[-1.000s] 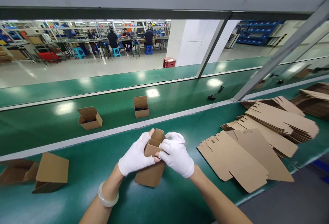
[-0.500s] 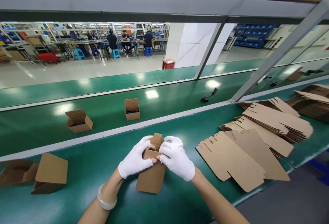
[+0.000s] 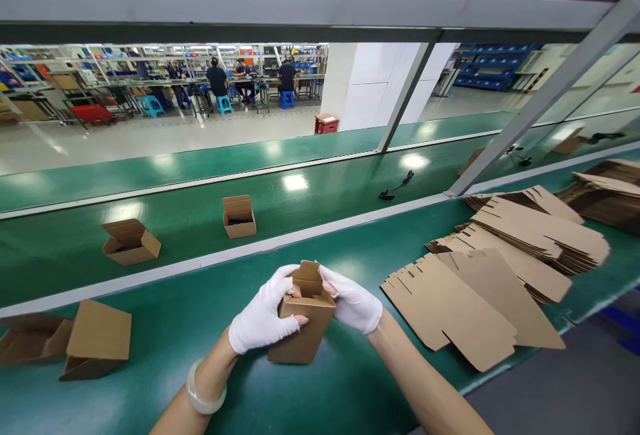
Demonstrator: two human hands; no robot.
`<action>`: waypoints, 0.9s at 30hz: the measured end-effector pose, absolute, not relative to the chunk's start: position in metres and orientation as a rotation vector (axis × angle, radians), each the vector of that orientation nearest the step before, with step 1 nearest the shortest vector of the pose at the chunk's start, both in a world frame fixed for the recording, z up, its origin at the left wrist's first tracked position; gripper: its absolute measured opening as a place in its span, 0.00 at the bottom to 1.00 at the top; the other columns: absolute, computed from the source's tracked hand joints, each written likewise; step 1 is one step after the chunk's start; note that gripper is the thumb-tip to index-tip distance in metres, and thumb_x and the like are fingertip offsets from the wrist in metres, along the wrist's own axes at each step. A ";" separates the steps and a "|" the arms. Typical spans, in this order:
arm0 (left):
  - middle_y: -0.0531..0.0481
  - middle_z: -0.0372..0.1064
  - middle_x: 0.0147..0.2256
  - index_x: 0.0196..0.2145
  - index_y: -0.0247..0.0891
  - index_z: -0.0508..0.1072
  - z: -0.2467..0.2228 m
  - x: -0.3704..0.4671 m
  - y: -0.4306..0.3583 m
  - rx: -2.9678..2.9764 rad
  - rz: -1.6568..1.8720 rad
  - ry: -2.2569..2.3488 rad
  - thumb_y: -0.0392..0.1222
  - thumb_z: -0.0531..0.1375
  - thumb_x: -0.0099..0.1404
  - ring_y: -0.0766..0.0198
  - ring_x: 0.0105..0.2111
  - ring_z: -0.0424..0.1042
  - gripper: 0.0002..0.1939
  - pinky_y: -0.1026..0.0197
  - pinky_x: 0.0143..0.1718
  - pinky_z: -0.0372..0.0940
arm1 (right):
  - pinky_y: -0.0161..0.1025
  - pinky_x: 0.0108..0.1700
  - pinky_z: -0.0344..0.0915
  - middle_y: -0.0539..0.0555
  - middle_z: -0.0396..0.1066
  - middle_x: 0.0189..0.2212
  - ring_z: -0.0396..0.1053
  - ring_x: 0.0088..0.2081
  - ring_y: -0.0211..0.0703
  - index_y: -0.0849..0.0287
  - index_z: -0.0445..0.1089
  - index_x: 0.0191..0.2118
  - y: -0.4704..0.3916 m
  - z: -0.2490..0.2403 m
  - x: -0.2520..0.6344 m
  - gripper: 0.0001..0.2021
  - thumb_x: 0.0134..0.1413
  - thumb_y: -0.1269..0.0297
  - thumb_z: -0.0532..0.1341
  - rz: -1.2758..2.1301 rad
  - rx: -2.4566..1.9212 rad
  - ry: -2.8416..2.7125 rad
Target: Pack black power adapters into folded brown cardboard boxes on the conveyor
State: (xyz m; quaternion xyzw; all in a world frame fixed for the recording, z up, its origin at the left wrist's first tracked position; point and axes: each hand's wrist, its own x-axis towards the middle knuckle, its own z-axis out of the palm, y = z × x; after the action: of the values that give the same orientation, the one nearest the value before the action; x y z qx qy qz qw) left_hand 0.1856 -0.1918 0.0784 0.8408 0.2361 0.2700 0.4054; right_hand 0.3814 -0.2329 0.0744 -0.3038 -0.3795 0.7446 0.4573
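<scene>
Between my two hands is a small brown cardboard box [image 3: 306, 332], partly folded, its open top tilted upward with a flap standing at the far side. My left hand [image 3: 265, 312], in a white glove with bare fingertips, is closed on the box's left wall, fingers inside and thumb on the front. On the other side my right hand [image 3: 353, 300], gloved alike, grips the upper right edge; some of its fingers are hidden behind the cardboard. Flat cardboard blanks [image 3: 450, 308] lie to the right of my hands.
Folded boxes [image 3: 100, 332] stand at the left of the green bench. Beyond a white rail [image 3: 210, 256], a belt carries two open boxes [image 3: 240, 217] with dark contents and a black cabled item [image 3: 387, 194]. A slanted metal post [image 3: 525, 105] rises at right.
The box between my hands has opened wider, and my right hand has shifted from its front edge to its right side. On the belt, the boxes and black item have moved left.
</scene>
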 end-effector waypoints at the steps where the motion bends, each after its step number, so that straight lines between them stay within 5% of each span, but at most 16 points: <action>1: 0.42 0.55 0.55 0.33 0.39 0.61 0.078 0.186 -0.193 2.117 0.675 0.592 0.45 0.61 0.55 0.54 0.51 0.62 0.13 0.54 0.48 0.61 | 0.46 0.54 0.54 0.57 0.63 0.52 0.61 0.53 0.48 0.55 0.60 0.54 -0.233 0.073 0.383 0.29 0.46 0.54 0.64 1.855 -0.737 -0.914; 7: 0.42 0.55 0.55 0.34 0.39 0.61 0.074 0.185 -0.195 2.092 0.593 0.596 0.45 0.61 0.54 0.52 0.53 0.60 0.13 0.52 0.49 0.60 | 0.47 0.55 0.53 0.58 0.64 0.50 0.60 0.52 0.50 0.57 0.59 0.53 -0.234 0.070 0.388 0.36 0.35 0.58 0.70 1.973 -0.695 -0.927; 19: 0.47 0.64 0.42 0.40 0.40 0.60 0.065 0.189 -0.193 1.985 0.625 0.553 0.47 0.62 0.53 0.60 0.40 0.66 0.19 0.57 0.43 0.62 | 0.47 0.54 0.53 0.56 0.63 0.51 0.61 0.51 0.48 0.55 0.61 0.54 -0.233 0.059 0.399 0.31 0.39 0.61 0.66 1.972 -0.803 -0.979; 27: 0.46 0.65 0.40 0.39 0.40 0.61 0.077 0.193 -0.196 1.961 0.567 0.421 0.45 0.62 0.54 0.60 0.39 0.67 0.17 0.57 0.42 0.61 | 0.37 0.41 0.62 0.49 0.70 0.37 0.66 0.40 0.43 0.58 0.70 0.41 -0.215 0.104 0.401 0.14 0.46 0.60 0.61 1.841 -1.170 -1.817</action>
State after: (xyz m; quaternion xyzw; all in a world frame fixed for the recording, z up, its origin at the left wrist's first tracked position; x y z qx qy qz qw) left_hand 0.1932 -0.1956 0.0775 0.8123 0.1744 0.2350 0.5044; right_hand 0.4006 -0.2151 0.1045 -0.4074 -0.6327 0.6410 0.1511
